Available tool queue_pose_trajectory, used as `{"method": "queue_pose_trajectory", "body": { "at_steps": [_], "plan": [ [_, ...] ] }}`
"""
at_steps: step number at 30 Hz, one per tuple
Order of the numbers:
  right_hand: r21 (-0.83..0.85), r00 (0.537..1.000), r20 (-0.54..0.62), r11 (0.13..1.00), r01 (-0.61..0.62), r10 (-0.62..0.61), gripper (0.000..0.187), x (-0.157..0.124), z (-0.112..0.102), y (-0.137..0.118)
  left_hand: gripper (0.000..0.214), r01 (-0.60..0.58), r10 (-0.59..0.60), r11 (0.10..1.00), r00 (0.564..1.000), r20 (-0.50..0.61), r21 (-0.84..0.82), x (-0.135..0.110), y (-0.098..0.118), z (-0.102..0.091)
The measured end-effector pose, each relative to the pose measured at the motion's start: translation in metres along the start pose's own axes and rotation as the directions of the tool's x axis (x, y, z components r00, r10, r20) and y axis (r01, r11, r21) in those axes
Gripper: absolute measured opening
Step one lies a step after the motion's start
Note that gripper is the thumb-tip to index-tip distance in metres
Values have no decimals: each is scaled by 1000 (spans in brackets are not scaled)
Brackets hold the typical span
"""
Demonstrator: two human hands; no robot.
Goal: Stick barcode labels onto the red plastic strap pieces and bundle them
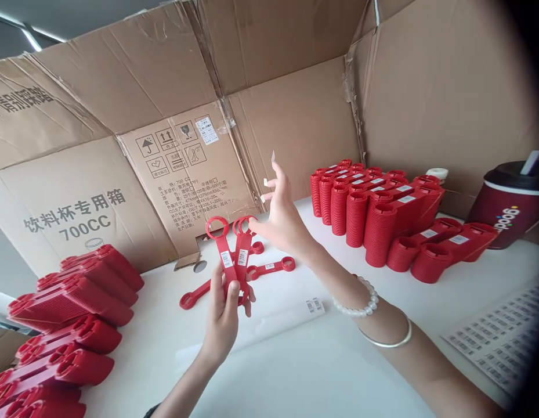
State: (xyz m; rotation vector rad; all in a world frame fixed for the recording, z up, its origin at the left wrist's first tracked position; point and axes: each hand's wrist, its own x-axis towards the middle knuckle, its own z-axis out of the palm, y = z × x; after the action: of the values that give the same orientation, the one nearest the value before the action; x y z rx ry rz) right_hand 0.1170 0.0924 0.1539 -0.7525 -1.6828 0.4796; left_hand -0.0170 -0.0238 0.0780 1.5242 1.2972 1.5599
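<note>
My left hand (221, 316) grips red plastic cup carriers (225, 255) upright above the middle of the desk (339, 371). My right hand (282, 223) is open, fingers (280, 186) spread, just beside their top rings, and another carrier (269, 268) lies flat behind them.

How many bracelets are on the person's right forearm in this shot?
2: a white beaded bracelet nearer the wrist of the right forearm, and a pale metal bangle further up towards the elbow.

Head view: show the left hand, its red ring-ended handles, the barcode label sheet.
Left hand (221, 319): head view, middle of hand.
Red ring-ended handles (220, 247): head view, upper shaft.
Barcode label sheet (499, 342): head view, printed labels.
</note>
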Motion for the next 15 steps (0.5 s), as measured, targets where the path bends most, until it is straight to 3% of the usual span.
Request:
{"method": "queue_pose_trajectory", "body": {
  "at_steps": [5,9,15],
  "plan": [
    [-120,987,-86,985,124,-135,103,-6,-8,-21,41,-62,59,996,997,43,68,1,0,1],
    [-132,972,-90,970,204,-216,102,-11,-14,-34,39,-80,68,992,991,117,96,-1,1,-2],
    [80,960,25,958,276,-279,97,-11,-20,-35,24,-65,35,992,964,264,106,-1,1,-9]
  ]
}}
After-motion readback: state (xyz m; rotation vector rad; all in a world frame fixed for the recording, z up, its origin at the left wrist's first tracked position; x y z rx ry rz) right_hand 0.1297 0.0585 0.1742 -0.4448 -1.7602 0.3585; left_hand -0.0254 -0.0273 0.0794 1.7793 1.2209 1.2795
